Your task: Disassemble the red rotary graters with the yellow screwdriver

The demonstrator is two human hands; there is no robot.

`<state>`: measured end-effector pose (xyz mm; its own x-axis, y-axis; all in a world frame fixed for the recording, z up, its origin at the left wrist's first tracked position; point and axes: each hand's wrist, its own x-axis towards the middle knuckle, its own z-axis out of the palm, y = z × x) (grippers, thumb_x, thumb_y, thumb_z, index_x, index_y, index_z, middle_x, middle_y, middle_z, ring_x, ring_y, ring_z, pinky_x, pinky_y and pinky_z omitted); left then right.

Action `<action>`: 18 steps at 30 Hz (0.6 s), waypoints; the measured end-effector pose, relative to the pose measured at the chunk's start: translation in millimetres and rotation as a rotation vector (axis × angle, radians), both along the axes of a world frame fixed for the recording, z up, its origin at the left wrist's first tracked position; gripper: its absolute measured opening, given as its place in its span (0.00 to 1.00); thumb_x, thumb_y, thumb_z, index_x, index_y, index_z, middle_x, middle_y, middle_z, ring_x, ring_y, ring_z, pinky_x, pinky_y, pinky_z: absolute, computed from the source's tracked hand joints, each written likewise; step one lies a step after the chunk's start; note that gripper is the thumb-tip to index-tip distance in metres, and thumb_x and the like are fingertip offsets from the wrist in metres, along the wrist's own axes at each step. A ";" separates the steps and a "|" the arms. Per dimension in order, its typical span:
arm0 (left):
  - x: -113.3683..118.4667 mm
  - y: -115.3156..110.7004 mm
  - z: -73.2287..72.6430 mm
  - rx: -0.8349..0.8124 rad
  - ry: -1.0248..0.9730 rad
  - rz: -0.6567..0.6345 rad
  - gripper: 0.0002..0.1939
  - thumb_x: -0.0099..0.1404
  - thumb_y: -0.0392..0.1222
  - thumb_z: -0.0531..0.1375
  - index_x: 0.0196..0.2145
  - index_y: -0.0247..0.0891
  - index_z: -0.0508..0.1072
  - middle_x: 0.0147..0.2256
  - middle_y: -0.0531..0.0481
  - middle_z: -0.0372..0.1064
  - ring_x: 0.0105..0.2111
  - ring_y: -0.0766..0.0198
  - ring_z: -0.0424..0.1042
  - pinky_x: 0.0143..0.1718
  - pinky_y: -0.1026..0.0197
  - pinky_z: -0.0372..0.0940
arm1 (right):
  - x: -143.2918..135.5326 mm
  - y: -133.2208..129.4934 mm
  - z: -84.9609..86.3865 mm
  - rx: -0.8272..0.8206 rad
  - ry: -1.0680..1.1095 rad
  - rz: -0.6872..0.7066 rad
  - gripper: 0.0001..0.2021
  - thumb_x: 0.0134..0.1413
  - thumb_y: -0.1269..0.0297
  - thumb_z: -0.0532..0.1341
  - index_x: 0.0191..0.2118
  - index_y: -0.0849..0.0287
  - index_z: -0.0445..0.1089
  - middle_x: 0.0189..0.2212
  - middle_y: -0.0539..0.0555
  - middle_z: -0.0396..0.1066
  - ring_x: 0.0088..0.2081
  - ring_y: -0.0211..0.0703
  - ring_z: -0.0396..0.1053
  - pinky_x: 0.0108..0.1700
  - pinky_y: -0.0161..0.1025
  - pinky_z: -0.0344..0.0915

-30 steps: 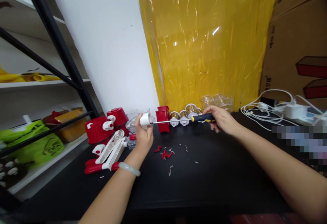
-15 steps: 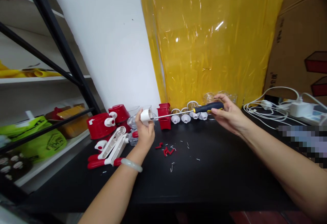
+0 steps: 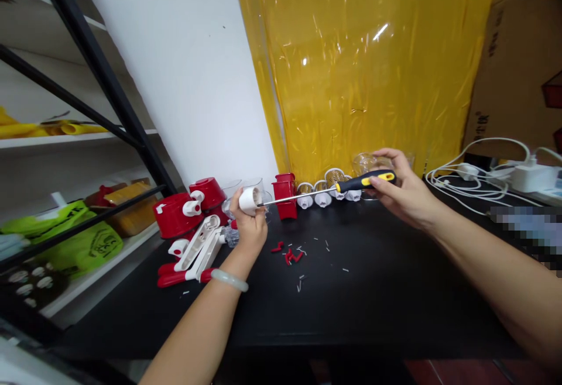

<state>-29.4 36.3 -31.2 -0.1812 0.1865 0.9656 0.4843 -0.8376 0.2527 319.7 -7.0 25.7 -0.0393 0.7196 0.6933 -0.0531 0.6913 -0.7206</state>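
Observation:
A short white plastic cylinder [image 3: 249, 200] is gripped in my left hand [image 3: 252, 230], its open end turned to the right. My right hand [image 3: 406, 192] is closed around the black-and-yellow handle of a long screwdriver [image 3: 316, 193]. The shaft runs left across the view, and its tip meets the cylinder's opening; how deep it sits I cannot tell. On the table below lie small red plastic pieces [image 3: 293, 256] and several tiny screws or pins [image 3: 300, 283].
Red bowl-shaped parts [image 3: 172, 214] and white arms with red handles [image 3: 199, 250] lie left. Behind my hands stand a red hopper-like part [image 3: 285, 195] and white-ended metal drums [image 3: 322, 198]. White cables and a charger [image 3: 529, 175] are at right; a shelf [image 3: 88, 282] borders the left.
The screwdriver handle has turned in my right hand, showing more of its yellow side. The camera view has shifted slightly. The screwdriver tip stays at the white cylinder.

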 end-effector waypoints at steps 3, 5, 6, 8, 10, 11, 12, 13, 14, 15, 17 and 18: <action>1.8 -0.5 -0.1 -0.011 0.014 -0.033 0.31 0.66 0.41 0.62 0.62 0.49 0.53 0.49 0.46 0.65 0.34 0.68 0.71 0.37 0.62 0.72 | 0.7 -7.2 6.5 0.009 0.010 0.059 0.29 0.45 0.50 0.73 0.52 0.43 0.62 0.37 0.48 0.72 0.35 0.41 0.73 0.39 0.40 0.71; 3.8 -2.2 0.8 -0.015 0.012 -0.042 0.29 0.67 0.41 0.61 0.61 0.49 0.53 0.47 0.47 0.65 0.31 0.71 0.70 0.33 0.65 0.71 | 2.9 -9.2 9.1 0.059 -0.064 -0.003 0.27 0.43 0.48 0.74 0.48 0.47 0.67 0.39 0.51 0.74 0.38 0.45 0.74 0.40 0.41 0.71; 4.8 -3.3 1.5 -0.015 0.010 -0.044 0.28 0.68 0.41 0.60 0.61 0.49 0.53 0.47 0.48 0.64 0.30 0.72 0.69 0.32 0.65 0.71 | 4.1 -9.3 9.5 0.065 -0.116 -0.019 0.25 0.44 0.44 0.72 0.45 0.50 0.69 0.36 0.52 0.74 0.36 0.45 0.74 0.37 0.41 0.71; 6.8 -5.6 3.4 -0.006 0.013 -0.045 0.27 0.69 0.41 0.59 0.61 0.50 0.52 0.44 0.50 0.65 0.27 0.73 0.68 0.30 0.67 0.70 | 6.1 -8.4 8.6 0.017 -0.230 -0.019 0.25 0.51 0.36 0.64 0.40 0.54 0.72 0.24 0.51 0.71 0.25 0.43 0.69 0.27 0.40 0.66; 8.5 -7.7 5.7 0.008 0.025 -0.051 0.26 0.70 0.41 0.58 0.61 0.49 0.51 0.40 0.52 0.65 0.25 0.73 0.67 0.29 0.67 0.70 | 6.9 -7.3 6.7 -0.033 -0.314 -0.036 0.27 0.59 0.34 0.54 0.35 0.55 0.73 0.17 0.48 0.62 0.17 0.39 0.61 0.21 0.38 0.58; 9.1 -8.5 6.7 0.013 0.032 -0.050 0.26 0.70 0.42 0.58 0.61 0.49 0.51 0.38 0.53 0.65 0.25 0.73 0.67 0.28 0.67 0.69 | 6.9 -7.2 6.0 -0.022 -0.326 -0.071 0.26 0.62 0.36 0.53 0.34 0.54 0.73 0.18 0.48 0.63 0.18 0.38 0.60 0.22 0.38 0.58; 9.6 -9.1 7.7 0.018 0.038 -0.046 0.26 0.70 0.43 0.58 0.61 0.48 0.50 0.37 0.53 0.65 0.25 0.73 0.67 0.28 0.67 0.69 | 6.8 -7.3 5.6 0.016 -0.314 -0.119 0.23 0.62 0.39 0.55 0.35 0.54 0.72 0.22 0.49 0.66 0.20 0.39 0.63 0.23 0.38 0.60; 10.0 -9.5 8.5 0.022 0.041 -0.039 0.26 0.71 0.43 0.58 0.61 0.48 0.50 0.37 0.54 0.65 0.24 0.72 0.67 0.28 0.66 0.69 | 6.9 -7.7 5.6 0.065 -0.291 -0.157 0.19 0.62 0.42 0.57 0.38 0.52 0.72 0.27 0.51 0.69 0.25 0.40 0.67 0.27 0.39 0.63; 10.2 -9.6 9.2 0.026 0.043 -0.031 0.26 0.71 0.44 0.58 0.61 0.47 0.50 0.36 0.53 0.65 0.25 0.72 0.67 0.28 0.66 0.69 | 7.1 -8.4 6.1 0.110 -0.270 -0.173 0.15 0.61 0.45 0.60 0.42 0.51 0.71 0.32 0.51 0.71 0.30 0.42 0.69 0.31 0.39 0.66; 10.3 -9.5 9.7 0.033 0.042 -0.021 0.26 0.71 0.45 0.58 0.61 0.47 0.50 0.36 0.53 0.65 0.25 0.72 0.67 0.28 0.66 0.70 | 7.5 -9.1 6.8 0.145 -0.256 -0.174 0.14 0.60 0.47 0.62 0.45 0.49 0.69 0.36 0.52 0.71 0.33 0.43 0.71 0.34 0.40 0.68; 10.3 -9.0 10.4 0.051 0.040 -0.009 0.26 0.71 0.45 0.57 0.61 0.47 0.50 0.37 0.52 0.65 0.25 0.71 0.68 0.28 0.66 0.70 | 8.6 -10.0 8.6 0.176 -0.266 -0.145 0.17 0.57 0.49 0.65 0.49 0.47 0.66 0.39 0.52 0.71 0.37 0.45 0.71 0.39 0.42 0.70; 10.3 -8.8 10.7 0.060 0.041 -0.009 0.26 0.71 0.45 0.57 0.61 0.47 0.50 0.38 0.52 0.65 0.26 0.71 0.68 0.28 0.66 0.70 | 8.9 -10.1 9.2 0.181 -0.286 -0.126 0.18 0.56 0.49 0.66 0.48 0.47 0.66 0.39 0.52 0.71 0.38 0.46 0.72 0.40 0.43 0.70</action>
